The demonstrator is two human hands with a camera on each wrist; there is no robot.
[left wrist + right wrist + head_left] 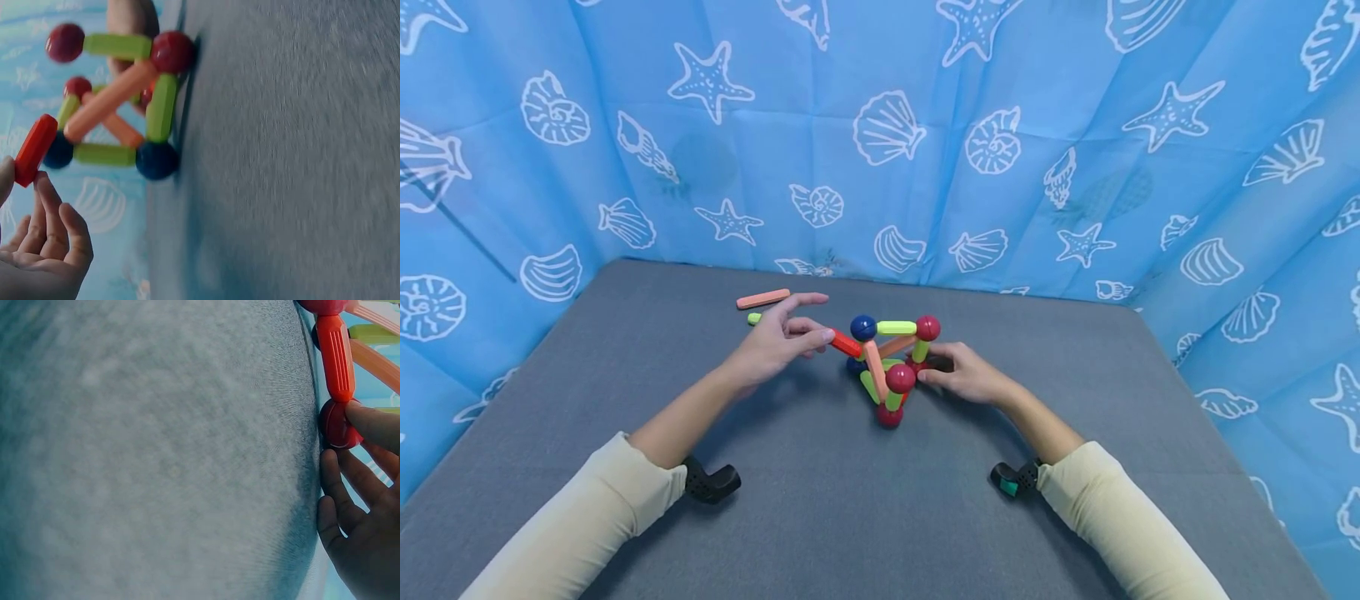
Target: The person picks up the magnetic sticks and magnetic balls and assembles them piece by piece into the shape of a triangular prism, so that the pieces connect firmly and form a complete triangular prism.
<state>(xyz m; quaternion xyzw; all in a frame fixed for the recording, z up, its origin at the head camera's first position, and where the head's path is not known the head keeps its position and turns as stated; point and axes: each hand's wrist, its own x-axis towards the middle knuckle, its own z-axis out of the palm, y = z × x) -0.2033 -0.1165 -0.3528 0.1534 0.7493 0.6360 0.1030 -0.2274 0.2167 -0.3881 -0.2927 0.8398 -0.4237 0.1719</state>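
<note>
A frame of magnetic sticks and balls (876,369) stands on the grey table, with green, coral and red sticks between blue and dark red balls. My left hand (767,346) pinches a red stick (35,150) between thumb and fingers, the other fingers spread. In the left wrist view that stick's far end is right at the upper blue ball (58,152). On the frame's right side my right hand (968,375) holds a lower red ball (338,425), thumb on one side and fingers on the other. A fixed red stick (337,359) joins that ball to another red ball.
Behind my left hand lie a loose coral stick (763,298) and a green stick (754,318), the latter partly hidden by the hand. A blue shell-patterned curtain (820,150) hangs along the grey table's (865,517) back edge. Black wrist devices (711,483) sit at both cuffs.
</note>
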